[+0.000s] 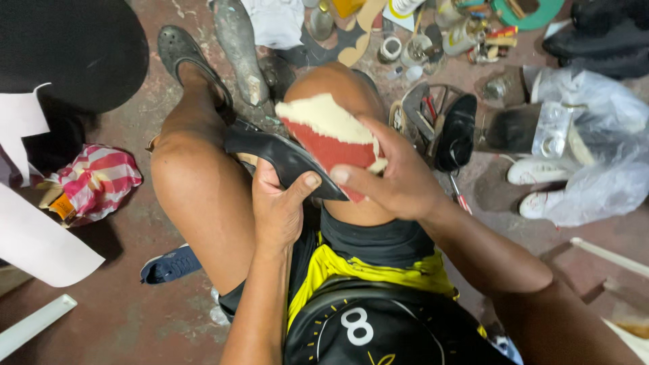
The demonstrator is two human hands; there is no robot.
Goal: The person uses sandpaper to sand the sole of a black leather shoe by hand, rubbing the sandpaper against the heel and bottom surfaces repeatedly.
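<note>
The left hand (276, 203) gripped a black shoe (284, 157) from below, thumb pressed on its upper edge, holding it across the person's lap between the bare knees. The right hand (399, 177) was closed around a worn red and cream sheet (331, 132), likely sandpaper, pressing it against the shoe's right end, just over the right knee. A black sandal (179, 47) sat on the left foot on the reddish floor (135, 297). A red-and-white striped bag (94, 179) lay to the left, a blue sneaker (169, 265) near the thigh, white sneakers (537, 186) beside a clear plastic bag (595, 135) at right.
</note>
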